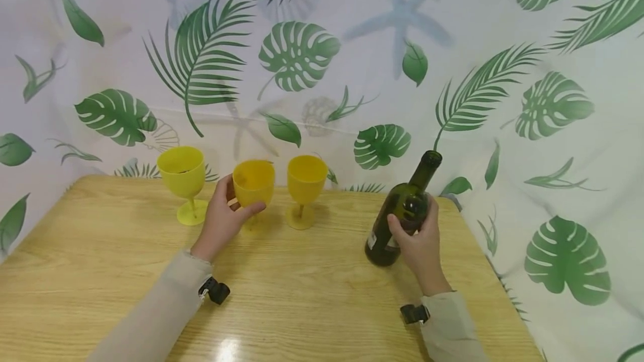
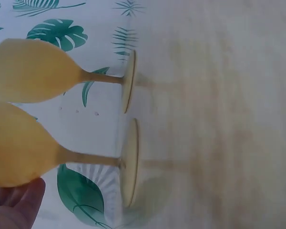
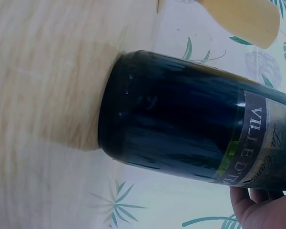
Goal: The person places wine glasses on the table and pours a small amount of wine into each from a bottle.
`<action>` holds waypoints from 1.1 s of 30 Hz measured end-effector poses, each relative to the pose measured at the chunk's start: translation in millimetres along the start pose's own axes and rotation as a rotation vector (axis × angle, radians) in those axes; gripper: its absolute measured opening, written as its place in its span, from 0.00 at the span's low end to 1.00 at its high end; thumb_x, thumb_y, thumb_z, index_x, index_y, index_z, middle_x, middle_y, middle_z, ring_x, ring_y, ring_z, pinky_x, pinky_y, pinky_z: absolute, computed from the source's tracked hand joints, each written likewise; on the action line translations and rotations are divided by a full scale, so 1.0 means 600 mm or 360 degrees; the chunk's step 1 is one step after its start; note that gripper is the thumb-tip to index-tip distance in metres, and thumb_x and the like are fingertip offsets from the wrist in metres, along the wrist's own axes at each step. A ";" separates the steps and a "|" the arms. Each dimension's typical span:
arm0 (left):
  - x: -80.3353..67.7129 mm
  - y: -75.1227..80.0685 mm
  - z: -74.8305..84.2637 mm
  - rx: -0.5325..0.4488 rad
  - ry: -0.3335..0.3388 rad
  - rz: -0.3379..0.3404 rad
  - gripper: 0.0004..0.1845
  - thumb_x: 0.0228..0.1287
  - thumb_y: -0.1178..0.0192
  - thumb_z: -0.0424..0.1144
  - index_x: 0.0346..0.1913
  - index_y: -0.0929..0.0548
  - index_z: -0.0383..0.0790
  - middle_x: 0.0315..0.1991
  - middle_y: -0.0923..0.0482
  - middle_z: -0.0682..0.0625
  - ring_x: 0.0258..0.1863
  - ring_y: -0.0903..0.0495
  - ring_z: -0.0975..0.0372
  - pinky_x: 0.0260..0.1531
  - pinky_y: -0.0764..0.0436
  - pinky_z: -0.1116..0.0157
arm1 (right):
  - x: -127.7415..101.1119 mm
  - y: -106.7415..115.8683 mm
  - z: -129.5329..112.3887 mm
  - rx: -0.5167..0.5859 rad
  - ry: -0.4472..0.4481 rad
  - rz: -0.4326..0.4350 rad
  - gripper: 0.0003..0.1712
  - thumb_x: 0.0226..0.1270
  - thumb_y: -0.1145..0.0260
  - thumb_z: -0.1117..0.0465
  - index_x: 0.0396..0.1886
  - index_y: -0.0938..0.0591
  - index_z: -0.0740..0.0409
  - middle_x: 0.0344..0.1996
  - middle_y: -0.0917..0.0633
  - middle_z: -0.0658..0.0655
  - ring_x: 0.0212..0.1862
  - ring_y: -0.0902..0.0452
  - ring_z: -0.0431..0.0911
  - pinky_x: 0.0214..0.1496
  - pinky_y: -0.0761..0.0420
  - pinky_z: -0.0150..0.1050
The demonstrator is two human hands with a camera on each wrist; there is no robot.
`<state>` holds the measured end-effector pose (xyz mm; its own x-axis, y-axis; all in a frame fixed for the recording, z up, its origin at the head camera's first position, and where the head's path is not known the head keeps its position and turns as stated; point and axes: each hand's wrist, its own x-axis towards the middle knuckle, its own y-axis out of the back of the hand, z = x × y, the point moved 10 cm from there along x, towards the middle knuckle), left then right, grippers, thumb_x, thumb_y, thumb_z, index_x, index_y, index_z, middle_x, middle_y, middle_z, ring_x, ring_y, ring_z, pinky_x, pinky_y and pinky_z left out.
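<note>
My left hand (image 1: pixel 223 221) holds the bowl of the middle yellow goblet (image 1: pixel 254 183), thumb in front and fingers behind. In the left wrist view that goblet (image 2: pixel 19 148) is upright, its foot at the tabletop. A second yellow goblet (image 1: pixel 307 177) stands just to its right, and another, brighter yellow goblet (image 1: pixel 182 179) to its left with a small dark trace inside. Over on the right, my right hand (image 1: pixel 420 247) grips a dark green wine bottle (image 1: pixel 394 217) round its body. The uncorked bottle leans with its neck to the right; its label shows in the right wrist view.
All of this is on a light wood table (image 1: pixel 292 295), whose right edge runs close to the bottle. Behind it hangs a white cloth (image 1: pixel 352 99) printed with green leaves. Small dark cameras (image 1: pixel 216 290) are strapped to both wrists over the beige sleeves.
</note>
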<state>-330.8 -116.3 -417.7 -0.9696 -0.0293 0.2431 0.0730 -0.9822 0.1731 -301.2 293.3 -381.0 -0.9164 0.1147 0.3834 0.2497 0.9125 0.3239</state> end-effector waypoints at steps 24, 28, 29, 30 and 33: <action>-0.073 -0.092 0.062 0.0052 -0.0111 -0.0913 0.48 0.58 0.21 0.43 0.77 0.39 0.53 0.70 0.31 0.50 0.67 0.28 0.51 0.66 0.26 0.43 | 0.000 -0.003 -0.004 0.0011 0.0037 0.0012 0.44 0.68 0.29 0.60 0.78 0.42 0.53 0.64 0.25 0.60 0.62 0.26 0.51 0.61 0.28 0.40; -0.079 -0.095 0.066 0.0044 -0.0101 -0.1005 0.50 0.58 0.21 0.43 0.78 0.41 0.56 0.69 0.30 0.52 0.68 0.29 0.51 0.67 0.28 0.42 | 0.000 -0.001 -0.006 -0.0012 0.0038 0.0015 0.44 0.68 0.29 0.61 0.78 0.42 0.54 0.64 0.25 0.61 0.61 0.26 0.49 0.60 0.28 0.36; -0.079 -0.094 0.067 0.0061 -0.0101 -0.1007 0.50 0.57 0.21 0.44 0.78 0.41 0.56 0.69 0.30 0.52 0.68 0.29 0.52 0.67 0.28 0.42 | -0.001 -0.001 -0.006 -0.0019 0.0039 0.0015 0.44 0.68 0.29 0.61 0.78 0.42 0.54 0.64 0.25 0.61 0.60 0.26 0.49 0.59 0.28 0.35; -0.078 -0.093 0.069 0.0087 -0.0105 -0.1000 0.51 0.57 0.20 0.45 0.78 0.42 0.56 0.70 0.31 0.52 0.68 0.29 0.52 0.67 0.28 0.42 | -0.001 -0.002 -0.006 -0.0022 0.0040 0.0012 0.44 0.68 0.29 0.61 0.77 0.42 0.55 0.63 0.25 0.60 0.59 0.26 0.48 0.58 0.28 0.33; -0.075 -0.090 0.078 0.0171 -0.0144 -0.0946 0.52 0.56 0.20 0.48 0.79 0.42 0.53 0.72 0.33 0.50 0.69 0.30 0.50 0.66 0.27 0.41 | -0.003 -0.006 -0.008 -0.0024 0.0048 -0.0003 0.43 0.67 0.30 0.62 0.77 0.41 0.55 0.61 0.24 0.59 0.57 0.25 0.47 0.56 0.27 0.30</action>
<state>-280.4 -53.5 -393.1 -0.8283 0.5387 0.1543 -0.4468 -0.8011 0.3983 -299.1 287.6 -378.5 -0.9072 0.1010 0.4084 0.2530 0.9066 0.3378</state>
